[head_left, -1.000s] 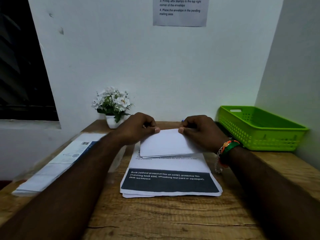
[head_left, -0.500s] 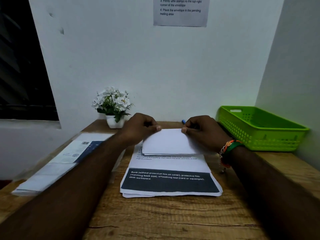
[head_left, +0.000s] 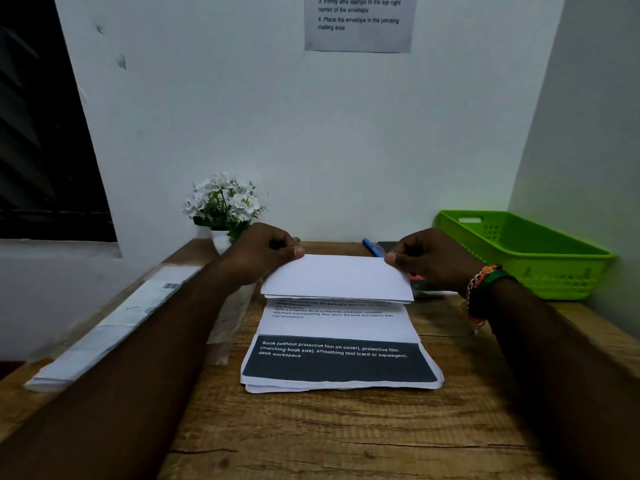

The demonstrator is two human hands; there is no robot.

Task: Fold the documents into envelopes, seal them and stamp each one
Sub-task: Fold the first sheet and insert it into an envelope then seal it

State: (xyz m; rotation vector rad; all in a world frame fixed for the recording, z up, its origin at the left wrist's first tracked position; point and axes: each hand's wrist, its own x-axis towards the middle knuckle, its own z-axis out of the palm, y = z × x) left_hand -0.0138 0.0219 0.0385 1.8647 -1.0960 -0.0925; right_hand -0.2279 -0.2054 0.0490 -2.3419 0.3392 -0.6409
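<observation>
A folded white document point(head_left: 336, 278) is held just above a stack of printed documents point(head_left: 339, 362) on the wooden desk. My left hand point(head_left: 263, 252) pinches its far left corner and my right hand point(head_left: 433, 256) pinches its far right corner. The folded sheet's blank side faces up. The top sheet of the stack shows a dark printed band. A pile of white envelopes point(head_left: 114, 323) lies along the desk's left edge, partly behind my left forearm.
A green plastic basket point(head_left: 540, 258) stands at the back right against the wall. A small pot of white flowers point(head_left: 223, 209) is at the back left. A blue pen point(head_left: 372, 247) lies behind the folded sheet. An instruction sheet point(head_left: 358, 22) hangs on the wall.
Both hands have slid apart along the folded sheet's far edge, from near the middle to its corners. The sheet sits slightly further from me than before.
</observation>
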